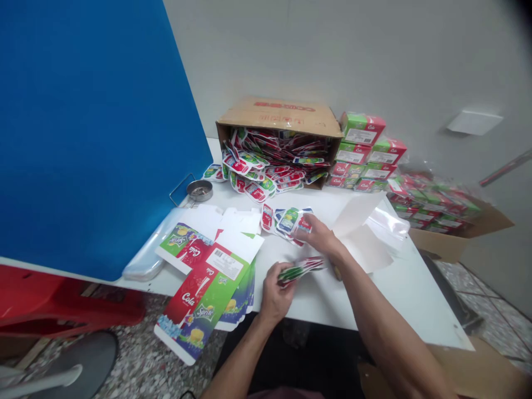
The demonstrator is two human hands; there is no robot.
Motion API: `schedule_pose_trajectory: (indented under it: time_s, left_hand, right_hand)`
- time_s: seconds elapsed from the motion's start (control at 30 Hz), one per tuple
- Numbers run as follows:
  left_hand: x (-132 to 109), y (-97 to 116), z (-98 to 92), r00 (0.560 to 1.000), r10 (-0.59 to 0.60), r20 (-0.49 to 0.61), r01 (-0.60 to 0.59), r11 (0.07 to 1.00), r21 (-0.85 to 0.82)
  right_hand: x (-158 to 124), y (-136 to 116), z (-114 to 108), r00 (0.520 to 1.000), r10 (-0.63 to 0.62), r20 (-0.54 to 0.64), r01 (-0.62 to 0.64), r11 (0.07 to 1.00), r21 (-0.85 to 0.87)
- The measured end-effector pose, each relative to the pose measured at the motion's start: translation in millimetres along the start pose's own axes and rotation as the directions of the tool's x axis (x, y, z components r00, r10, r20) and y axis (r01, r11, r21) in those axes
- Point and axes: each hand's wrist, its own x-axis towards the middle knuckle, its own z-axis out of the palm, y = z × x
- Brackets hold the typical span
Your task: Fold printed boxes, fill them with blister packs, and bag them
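My left hand (277,293) is closed around a stack of flat printed packets (302,270) in red and green, held just over the front edge of the table. Farther forward, my right hand (318,235) reaches onto a small pile of the same packets (288,220), its fingers on a red Cola one at the pile's right end. Whether it grips that packet or only touches it is hard to make out. Left of my hands lie flat, unfolded Cola and Sprite cartons (208,293), overlapping and jutting past the table edge.
A cardboard box (282,113) on its side spills many packets onto the white table (415,299). Filled small boxes (361,136) are stacked right of it. Beyond stands an open carton (440,244) of wrapped boxes. A metal dish (200,190), plastic bags (149,249) and a blue panel (95,127) are left.
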Motion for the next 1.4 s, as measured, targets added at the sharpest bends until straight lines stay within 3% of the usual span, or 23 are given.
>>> schedule_pose_trajectory:
  time_s: [0.1, 0.17, 0.23, 0.3, 0.4, 0.47, 0.53, 0.6, 0.7, 0.8, 0.83, 0.87, 0.93, 0.97, 1.03, 1.1, 1.2, 1.4]
  left_hand:
    - [1, -2, 0.8, 0.997, -0.067, -0.023, 0.066, 0.996, -0.055]
    - [3, -2, -0.2, 0.997, -0.072, -0.007, 0.072, 0.996, -0.05]
    - [5, -1, -1.6, 0.998, -0.066, 0.014, 0.066, 0.997, -0.04]
    - [8, 0, -2.4, 1.0, -0.027, -0.003, 0.027, 0.999, -0.036]
    - [11, 1, -1.3, 0.996, 0.053, -0.066, -0.053, 0.999, 0.007]
    - [12, 1, 1.0, 0.995, 0.062, -0.075, -0.06, 0.998, 0.033]
    - [12, -1, 3.9, 0.995, 0.052, -0.082, -0.051, 0.999, 0.015]
    - [11, -3, 6.2, 0.99, 0.064, -0.127, -0.066, 0.998, -0.008]
    - [10, -4, 6.5, 0.969, 0.123, -0.212, -0.114, 0.992, 0.054]
    - [11, -3, 4.2, 0.963, 0.151, -0.222, -0.123, 0.983, 0.136]
    - [11, -2, 3.7, 0.974, 0.122, -0.192, -0.101, 0.988, 0.116]
    - [11, -1, 3.4, 0.986, 0.078, -0.149, -0.068, 0.995, 0.074]
    - [11, 0, 3.8, 0.998, -0.005, -0.062, 0.004, 1.0, -0.026]
    - [11, 1, 4.3, 0.998, -0.032, -0.046, 0.029, 0.998, -0.064]
    - [10, 1, 4.9, 0.996, -0.059, -0.067, 0.053, 0.994, -0.095]
    - [10, 1, 4.5, 0.995, -0.062, -0.081, 0.054, 0.994, -0.091]
    - [10, 1, 2.2, 0.999, -0.018, -0.04, 0.016, 0.998, -0.055]
    - [11, 2, 0.8, 0.999, 0.007, -0.051, -0.008, 0.999, -0.033]
  right_hand:
    - [39, -5, 8, 0.997, 0.034, -0.062, -0.057, 0.899, -0.434]
    - [58, -3, 13, 0.993, 0.113, -0.033, -0.113, 0.826, -0.553]
    - [67, 1, 15, 0.987, 0.162, -0.002, -0.131, 0.79, -0.599]
    - [67, 4, 15, 0.992, 0.126, -0.02, -0.111, 0.771, -0.627]
    - [55, 6, 11, 0.992, -0.044, -0.118, -0.039, 0.785, -0.618]
    - [39, 5, 5, 0.981, -0.151, -0.121, 0.069, 0.857, -0.511]
    - [18, 1, -4, 0.972, -0.235, -0.021, 0.218, 0.928, -0.302]
    - [-5, -4, -14, 0.944, -0.274, 0.182, 0.29, 0.955, -0.067]
    - [-32, -16, -28, 0.832, -0.238, 0.502, 0.214, 0.971, 0.105]
    - [-35, -25, -34, 0.725, -0.205, 0.657, 0.163, 0.979, 0.125]
    - [-29, -26, -33, 0.736, -0.204, 0.646, 0.157, 0.979, 0.131]
    - [-20, -26, -31, 0.785, -0.19, 0.59, 0.147, 0.982, 0.122]
    - [3, -23, -22, 0.935, -0.081, 0.346, 0.084, 0.996, 0.006]
    - [16, -20, -16, 0.983, 0.006, 0.186, 0.013, 0.995, -0.099]
    - [41, -13, -2, 0.985, 0.169, -0.048, -0.175, 0.927, -0.331]
    - [59, -6, 9, 0.955, 0.253, -0.154, -0.296, 0.828, -0.475]
    - [71, 5, 15, 0.945, 0.246, -0.215, -0.324, 0.791, -0.52]
    - [68, 25, 9, 0.965, 0.181, -0.192, -0.245, 0.882, -0.402]
